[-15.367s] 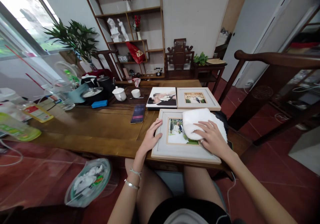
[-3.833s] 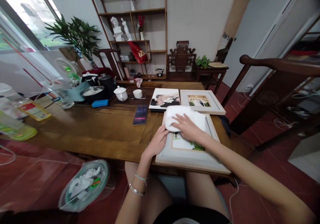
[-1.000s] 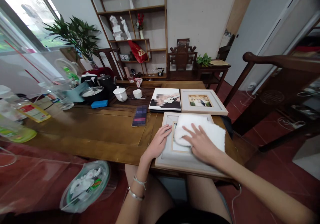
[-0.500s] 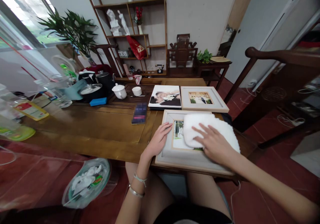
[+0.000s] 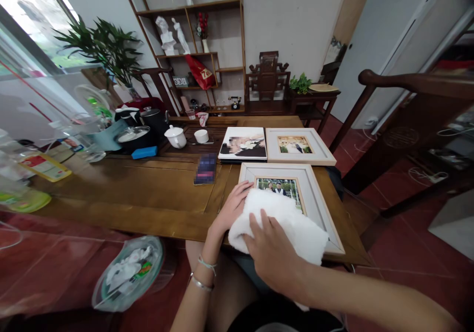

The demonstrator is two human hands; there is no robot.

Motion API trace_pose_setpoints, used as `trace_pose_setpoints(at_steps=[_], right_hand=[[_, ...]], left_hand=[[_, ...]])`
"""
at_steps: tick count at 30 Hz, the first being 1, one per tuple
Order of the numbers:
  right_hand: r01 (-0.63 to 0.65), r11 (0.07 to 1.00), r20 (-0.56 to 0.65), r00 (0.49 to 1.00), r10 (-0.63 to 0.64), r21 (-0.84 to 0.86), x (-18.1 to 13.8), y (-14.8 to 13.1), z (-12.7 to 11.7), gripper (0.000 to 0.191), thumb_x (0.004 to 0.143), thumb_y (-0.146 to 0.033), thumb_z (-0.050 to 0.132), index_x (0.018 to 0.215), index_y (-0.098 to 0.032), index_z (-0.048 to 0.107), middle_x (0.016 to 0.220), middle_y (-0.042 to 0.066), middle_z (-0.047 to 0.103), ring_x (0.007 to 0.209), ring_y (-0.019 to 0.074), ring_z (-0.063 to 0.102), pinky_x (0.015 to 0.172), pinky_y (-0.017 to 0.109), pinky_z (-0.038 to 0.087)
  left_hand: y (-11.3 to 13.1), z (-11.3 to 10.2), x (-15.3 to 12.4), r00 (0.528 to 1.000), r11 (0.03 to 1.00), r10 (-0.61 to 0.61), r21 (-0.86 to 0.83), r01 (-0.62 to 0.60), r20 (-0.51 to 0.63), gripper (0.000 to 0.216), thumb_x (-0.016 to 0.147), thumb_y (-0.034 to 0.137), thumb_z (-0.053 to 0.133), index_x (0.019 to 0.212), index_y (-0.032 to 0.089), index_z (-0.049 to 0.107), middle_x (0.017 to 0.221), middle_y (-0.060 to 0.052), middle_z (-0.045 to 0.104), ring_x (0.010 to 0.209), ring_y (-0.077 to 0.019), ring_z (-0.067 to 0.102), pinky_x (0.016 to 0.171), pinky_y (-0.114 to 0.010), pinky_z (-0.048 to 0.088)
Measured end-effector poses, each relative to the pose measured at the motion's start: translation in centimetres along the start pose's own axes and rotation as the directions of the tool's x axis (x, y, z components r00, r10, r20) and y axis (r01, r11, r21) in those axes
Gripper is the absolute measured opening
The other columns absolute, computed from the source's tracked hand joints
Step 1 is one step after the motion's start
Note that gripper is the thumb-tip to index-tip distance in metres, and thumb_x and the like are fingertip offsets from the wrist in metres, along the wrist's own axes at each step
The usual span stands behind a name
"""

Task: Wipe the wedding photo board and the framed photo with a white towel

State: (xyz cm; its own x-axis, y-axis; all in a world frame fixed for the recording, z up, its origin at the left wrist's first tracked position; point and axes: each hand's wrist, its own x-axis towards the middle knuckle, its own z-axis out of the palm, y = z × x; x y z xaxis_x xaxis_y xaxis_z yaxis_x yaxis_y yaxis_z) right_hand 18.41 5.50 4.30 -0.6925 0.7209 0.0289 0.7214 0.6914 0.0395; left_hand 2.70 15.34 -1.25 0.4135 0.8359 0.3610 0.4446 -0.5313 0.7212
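A pale framed photo lies flat at the near right edge of the wooden table. A white fluffy cloth covers its near left part. My right hand presses flat on the near edge of the cloth, fingers stretched out. My left hand rests on the frame's left side, fingers flat, partly tucked against the cloth.
Behind lie a second framed photo and an unframed print. A phone sits left of them. A teapot, cup, kettles and bottles crowd the far left. A bag of rubbish lies on the red floor. A dark chair back rises at right.
My right hand has dragged the cloth from the frame's right middle down to its near left corner, uncovering the photo. My left hand stays on the frame's left side.
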Motion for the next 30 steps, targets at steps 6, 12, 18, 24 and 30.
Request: trace_pose_setpoints(at_steps=[6, 12, 18, 24, 30], right_hand=[[0.012, 0.999, -0.05, 0.999, -0.014, -0.031, -2.8, 1.8, 0.5, 0.027, 0.083, -0.02, 0.056, 0.107, -0.019, 0.068, 0.137, 0.019, 0.049, 0.125, 0.0417, 0.045, 0.096, 0.051, 0.039], [-0.152, 0.988, 0.135, 0.979, 0.153, -0.019, -7.6, 7.3, -2.5, 0.038, 0.063, -0.006, 0.057, 0.094, -0.019, 0.073, 0.128, 0.015, 0.059, 0.119, 0.038, 0.052, 0.091, 0.05, 0.046], [-0.166, 0.985, -0.048, 0.985, 0.164, -0.05, -7.1, 13.5, -1.1, 0.051, 0.064, -0.001, 0.046, 0.103, -0.024, 0.07, 0.137, 0.005, 0.053, 0.13, 0.028, 0.042, 0.104, 0.048, 0.035], [-0.201, 0.967, -0.136, 0.974, 0.18, -0.159, -1.4, 18.3, 0.7, 0.05, 0.07, -0.002, 0.045, 0.112, -0.018, 0.066, 0.141, 0.01, 0.047, 0.134, 0.0324, 0.034, 0.107, 0.054, 0.027], [-0.199, 0.972, -0.009, 0.98, 0.199, -0.124, -3.0, 13.0, -0.6, 0.048, 0.07, -0.003, 0.048, 0.112, -0.016, 0.066, 0.137, 0.015, 0.05, 0.127, 0.0376, 0.042, 0.101, 0.054, 0.035]], left_hand=[[-0.6, 0.2, -0.2, 0.999, 0.999, 0.028, -0.015, -0.029, -0.024, 0.039, 0.097, 0.026, 0.034, 0.132, 0.028, 0.052, 0.14, -0.006, 0.05, 0.136, -0.0226, 0.035, 0.115, -0.051, 0.025], [-1.0, 0.4, -0.3, 0.997, 0.997, 0.072, -0.033, -0.073, -0.034, 0.041, 0.097, 0.023, 0.033, 0.134, 0.029, 0.05, 0.141, -0.006, 0.049, 0.136, -0.0224, 0.034, 0.115, -0.052, 0.026], [-0.8, 0.3, -0.4, 0.997, 0.997, 0.079, -0.01, -0.079, -0.003, 0.043, 0.097, 0.021, 0.032, 0.136, 0.029, 0.047, 0.143, -0.006, 0.046, 0.138, -0.022, 0.031, 0.115, -0.052, 0.024], [-0.5, 0.2, -0.4, 0.999, 0.999, 0.053, 0.009, -0.053, 0.006, 0.043, 0.097, 0.02, 0.032, 0.136, 0.028, 0.048, 0.143, -0.006, 0.046, 0.138, -0.0223, 0.031, 0.116, -0.052, 0.023], [-0.7, 0.4, -0.4, 0.999, 0.999, 0.05, 0.004, -0.05, -0.008, 0.043, 0.097, 0.02, 0.032, 0.135, 0.029, 0.048, 0.142, -0.006, 0.047, 0.137, -0.0221, 0.032, 0.115, -0.053, 0.023]])
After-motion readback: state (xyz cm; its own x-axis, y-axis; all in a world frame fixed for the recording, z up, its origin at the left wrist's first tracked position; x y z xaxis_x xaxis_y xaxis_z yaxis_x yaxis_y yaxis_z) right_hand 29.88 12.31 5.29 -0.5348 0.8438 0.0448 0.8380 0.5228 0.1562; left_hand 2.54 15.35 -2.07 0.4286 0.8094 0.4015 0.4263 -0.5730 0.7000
